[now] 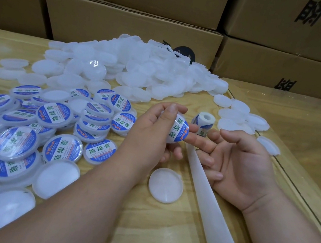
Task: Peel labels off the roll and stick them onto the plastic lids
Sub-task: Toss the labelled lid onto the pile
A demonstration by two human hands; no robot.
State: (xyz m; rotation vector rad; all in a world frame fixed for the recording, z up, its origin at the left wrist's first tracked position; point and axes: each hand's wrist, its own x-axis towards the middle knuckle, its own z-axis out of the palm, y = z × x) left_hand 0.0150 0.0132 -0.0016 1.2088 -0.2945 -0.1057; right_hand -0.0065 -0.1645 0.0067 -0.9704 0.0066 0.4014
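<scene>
Left hand (153,133) grips 1 labelled lid (177,130); right hand (239,167), fingers relaxed, touches it. Sticking looks finished. Next: drop it left, take bare lid (165,185) below, roll (203,123) just beyond.

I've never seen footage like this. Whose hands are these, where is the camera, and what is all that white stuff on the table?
There is no machine here: a person wears a camera on the head, so the one picture looks down at their own hands. The left hand grips a plastic lid that already carries a blue and white label. The right hand lies palm up, fingers loosely bent, holding nothing. Just beyond it stands the label roll, with its white backing strip trailing toward the camera. On the wooden table, labelled lids are piled at the left, and bare white lids are heaped farther back. Cardboard boxes are stacked behind.
</scene>
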